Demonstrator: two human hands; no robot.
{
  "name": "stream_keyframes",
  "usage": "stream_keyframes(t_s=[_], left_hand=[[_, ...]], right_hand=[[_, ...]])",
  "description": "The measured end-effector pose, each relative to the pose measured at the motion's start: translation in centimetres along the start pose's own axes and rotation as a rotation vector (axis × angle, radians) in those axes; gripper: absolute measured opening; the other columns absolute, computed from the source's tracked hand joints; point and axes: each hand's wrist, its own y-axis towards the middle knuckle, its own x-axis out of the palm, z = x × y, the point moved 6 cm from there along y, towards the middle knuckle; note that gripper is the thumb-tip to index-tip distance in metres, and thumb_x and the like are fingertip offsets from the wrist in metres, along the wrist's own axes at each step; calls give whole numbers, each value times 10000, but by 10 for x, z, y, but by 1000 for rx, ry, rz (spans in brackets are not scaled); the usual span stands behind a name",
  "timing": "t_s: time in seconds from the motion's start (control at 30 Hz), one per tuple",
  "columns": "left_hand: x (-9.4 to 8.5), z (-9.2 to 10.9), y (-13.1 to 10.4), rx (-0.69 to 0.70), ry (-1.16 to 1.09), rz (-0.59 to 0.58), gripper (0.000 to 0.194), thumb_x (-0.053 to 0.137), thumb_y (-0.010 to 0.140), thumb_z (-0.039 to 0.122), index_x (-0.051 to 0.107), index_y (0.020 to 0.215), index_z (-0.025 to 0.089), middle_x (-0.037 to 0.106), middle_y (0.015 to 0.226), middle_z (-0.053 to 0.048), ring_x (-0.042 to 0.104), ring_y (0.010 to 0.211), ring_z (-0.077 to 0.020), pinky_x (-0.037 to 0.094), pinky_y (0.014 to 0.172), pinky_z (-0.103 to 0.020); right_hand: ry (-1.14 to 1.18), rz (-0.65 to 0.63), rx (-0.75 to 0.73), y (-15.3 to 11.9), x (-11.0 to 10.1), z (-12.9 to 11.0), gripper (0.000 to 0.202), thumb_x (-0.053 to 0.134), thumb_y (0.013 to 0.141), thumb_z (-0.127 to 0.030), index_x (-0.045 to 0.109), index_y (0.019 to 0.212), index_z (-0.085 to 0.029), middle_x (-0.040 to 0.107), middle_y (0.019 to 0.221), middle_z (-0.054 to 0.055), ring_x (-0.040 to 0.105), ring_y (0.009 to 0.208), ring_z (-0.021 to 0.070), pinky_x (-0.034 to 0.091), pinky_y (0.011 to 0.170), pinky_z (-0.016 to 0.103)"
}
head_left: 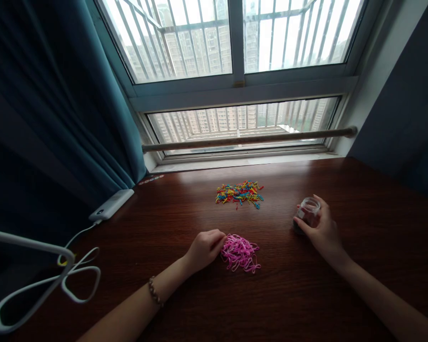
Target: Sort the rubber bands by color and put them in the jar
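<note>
A loose heap of pink rubber bands [239,253] lies on the dark wooden table. My left hand [206,248] is at the heap's left edge, its fingers closed together and touching the bands; whatever is between the fingertips is too small to make out. On the right, my right hand [320,227] is wrapped round a small clear glass jar [308,212], which has an open top and a small pale label. Beyond the pink heap lies a spread of small red, yellow and blue pieces [239,193].
A white power bank [111,205] with a white cable [82,270] sits at the left, by the blue curtain [103,104]. A white curved tube [28,241] crosses the lower left. The window and its rail [249,140] stand behind the table [185,204].
</note>
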Motion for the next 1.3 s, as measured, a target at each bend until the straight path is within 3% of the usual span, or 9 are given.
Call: stream_keyframes(t_s=[0.6, 0.7, 0.8, 0.87, 0.93, 0.97, 1.03, 1.17, 1.3], left_hand=[[-3, 6, -1, 45, 1, 9, 246, 384, 862, 242, 567, 724, 150, 559, 666, -21, 504, 610, -103, 390, 588, -205], [-4, 6, -1, 55, -1, 15, 243, 387, 861, 239, 563, 717, 153, 561, 665, -21, 506, 608, -103, 391, 584, -203], [-4, 6, 0, 48, -9, 11, 234, 394, 859, 231, 557, 711, 152, 564, 667, -20, 506, 609, -100, 389, 586, -200], [-4, 5, 0, 44, -16, 9, 227, 399, 858, 226, 556, 713, 151, 564, 666, -20, 504, 607, -99, 389, 584, -197], [-4, 5, 0, 44, -17, 10, 223, 400, 857, 224, 557, 717, 151, 562, 669, -21, 505, 611, -100, 393, 586, -198], [-4, 5, 0, 44, -12, 13, 223, 400, 857, 225, 560, 720, 151, 559, 668, -21, 505, 612, -101, 398, 589, -201], [-4, 4, 0, 37, 6, 43, 215, 405, 853, 227, 570, 738, 151, 554, 676, -25, 510, 623, -107, 416, 610, -211], [-9, 0, 0, 22, 27, 172, 175, 443, 827, 215, 589, 905, 157, 585, 864, -71, 551, 803, -153, 460, 747, -273], [-5, -5, 2, 27, 5, 137, 294, 470, 813, 213, 526, 1098, 164, 550, 1121, -105, 502, 1054, -202, 418, 917, -363]], right_hand=[[123, -96, -9, -2, 11, -1, 791, 656, 653, -355, 220, 1296, -208, 522, 1160, 118, 547, 1021, 221, 425, 893, 420], [85, 9, -107, -7, 0, -16, 808, 659, 654, -322, 194, 1306, -219, 380, 1299, 130, 444, 1144, 238, 384, 929, 445], [-44, 144, -407, -25, -15, -49, 746, 691, 625, -251, 302, 1262, -244, 350, 1306, 108, 381, 1180, 270, 376, 923, 469], [-102, 1, -661, -44, -7, -74, 610, 671, 649, -167, 407, 1188, -272, 481, 1158, 70, 466, 1074, 240, 411, 888, 436], [-134, -375, -809, -66, 19, -88, 489, 596, 717, -110, 449, 1154, -274, 565, 983, 40, 528, 933, 192, 453, 826, 366], [-148, -558, -822, -76, 33, -90, 455, 569, 746, -120, 446, 1159, -263, 573, 955, 40, 535, 892, 178, 465, 798, 338], [-219, -751, -745, -85, 57, -89, 463, 576, 764, -216, 422, 1200, -227, 551, 1034, 72, 517, 919, 194, 461, 808, 343], [-361, -868, -577, -79, 95, -79, 828, 725, 578, -414, 359, 1273, -151, 471, 1164, 139, 451, 1036, 270, 424, 877, 401], [-404, -956, -490, -70, 121, -73, 669, 702, 596, -445, 491, 1154, -142, 548, 1001, 116, 513, 927, 242, 453, 802, 357]])
